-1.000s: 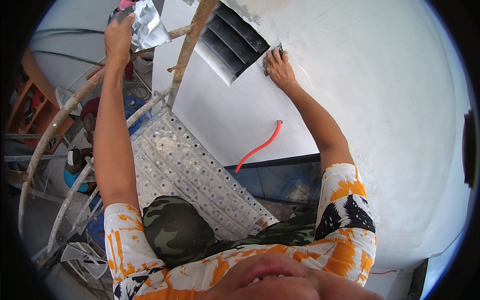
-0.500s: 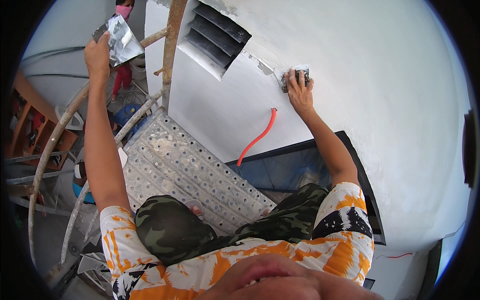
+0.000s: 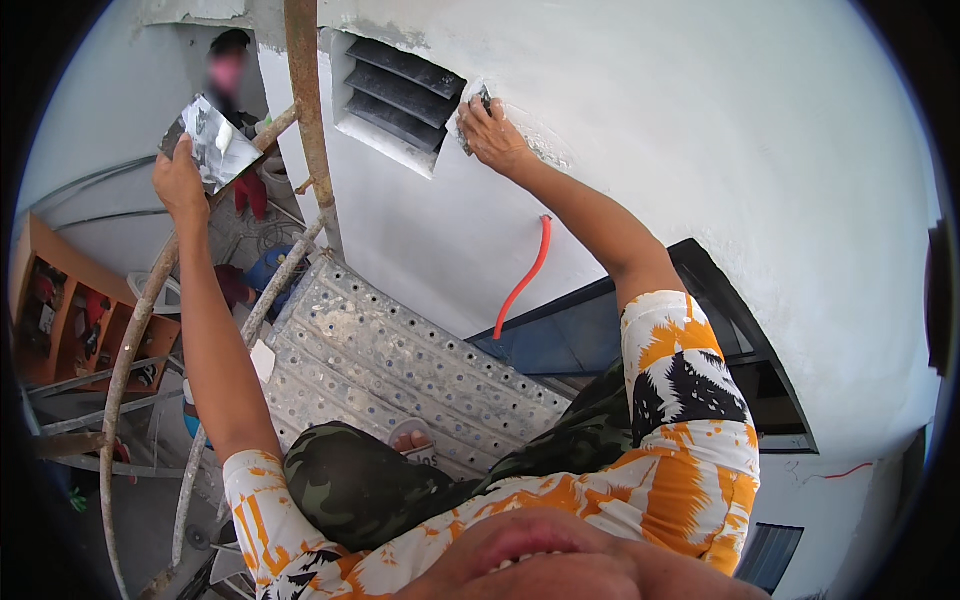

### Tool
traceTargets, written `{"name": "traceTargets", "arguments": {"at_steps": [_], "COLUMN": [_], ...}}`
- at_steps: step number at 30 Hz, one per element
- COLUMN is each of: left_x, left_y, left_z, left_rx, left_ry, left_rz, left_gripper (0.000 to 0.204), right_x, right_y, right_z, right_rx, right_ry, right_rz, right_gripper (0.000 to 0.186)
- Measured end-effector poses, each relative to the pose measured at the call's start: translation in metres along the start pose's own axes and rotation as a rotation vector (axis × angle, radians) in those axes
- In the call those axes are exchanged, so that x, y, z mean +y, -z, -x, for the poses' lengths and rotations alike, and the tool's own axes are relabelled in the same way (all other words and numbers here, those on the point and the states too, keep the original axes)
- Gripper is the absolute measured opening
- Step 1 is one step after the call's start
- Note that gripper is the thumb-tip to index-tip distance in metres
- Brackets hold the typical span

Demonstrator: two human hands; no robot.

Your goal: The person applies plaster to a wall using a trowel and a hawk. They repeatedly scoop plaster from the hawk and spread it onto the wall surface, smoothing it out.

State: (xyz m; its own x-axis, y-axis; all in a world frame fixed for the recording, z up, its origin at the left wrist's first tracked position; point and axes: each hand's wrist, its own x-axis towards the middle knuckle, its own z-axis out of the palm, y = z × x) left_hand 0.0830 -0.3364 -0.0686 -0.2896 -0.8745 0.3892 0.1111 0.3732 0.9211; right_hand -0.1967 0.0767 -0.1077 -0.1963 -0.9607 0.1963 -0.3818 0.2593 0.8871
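Note:
My left hand (image 3: 180,188) is closed round the edge of a flat metal plastering plate (image 3: 228,150) smeared with white putty, held up at the left beside the scaffold pipe. My right hand (image 3: 497,140) presses a putty scraper (image 3: 484,98) against the white wall (image 3: 700,150). The scraper touches the wall right beside the black louvred vent (image 3: 400,85), and the hand hides part of it. A streak of wet putty (image 3: 545,148) runs along the wall to the right of my hand.
A perforated metal scaffold plank (image 3: 400,350) lies below me, with rusty pipes (image 3: 312,120) at its left. An orange-red conduit (image 3: 525,280) sticks out of the wall above a dark-framed window (image 3: 560,330). A masked person (image 3: 228,75) stands beyond, near an orange shelf (image 3: 60,310).
My right hand has moved left along the wall with the scraper, up to the vent's side. A fresh putty streak shows behind it. My left hand and the plate are slightly lower and farther left.

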Motion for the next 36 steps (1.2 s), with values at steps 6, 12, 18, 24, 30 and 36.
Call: {"name": "traceTargets", "arguments": {"at_steps": [6, 12, 18, 24, 30, 36], "left_x": [-0.009, -0.015, -0.015, -0.013, -0.006, -0.023], "left_y": [0.002, 0.011, 0.007, 0.004, 0.005, 0.01], "left_z": [-0.006, -0.007, -0.011, -0.01, -0.009, -0.014], "left_rx": [0.007, -0.03, 0.032, 0.031, 0.053, 0.053], "left_ry": [-0.03, 0.017, 0.177, 0.129, -0.001, -0.02], "left_rz": [0.293, 0.27, 0.471, 0.405, 0.353, 0.391], "left_gripper": [0.022, 0.022, 0.022, 0.022, 0.023, 0.024], "right_x": [0.025, 0.039, 0.006, -0.007, -0.003, 0.015], "right_y": [0.006, 0.025, 0.065, 0.022, -0.012, -0.003], "right_z": [0.058, 0.207, 0.245, 0.071, 0.036, 0.175], "right_rx": [-0.097, -0.078, -0.215, 0.054, 0.001, -0.018], "right_ry": [-0.156, -0.464, -0.527, -0.121, -0.12, -0.246], "right_rz": [0.013, -0.117, -0.38, -0.228, 0.038, -0.066], "right_gripper": [0.045, 0.047, 0.044, 0.042, 0.038, 0.044]}}
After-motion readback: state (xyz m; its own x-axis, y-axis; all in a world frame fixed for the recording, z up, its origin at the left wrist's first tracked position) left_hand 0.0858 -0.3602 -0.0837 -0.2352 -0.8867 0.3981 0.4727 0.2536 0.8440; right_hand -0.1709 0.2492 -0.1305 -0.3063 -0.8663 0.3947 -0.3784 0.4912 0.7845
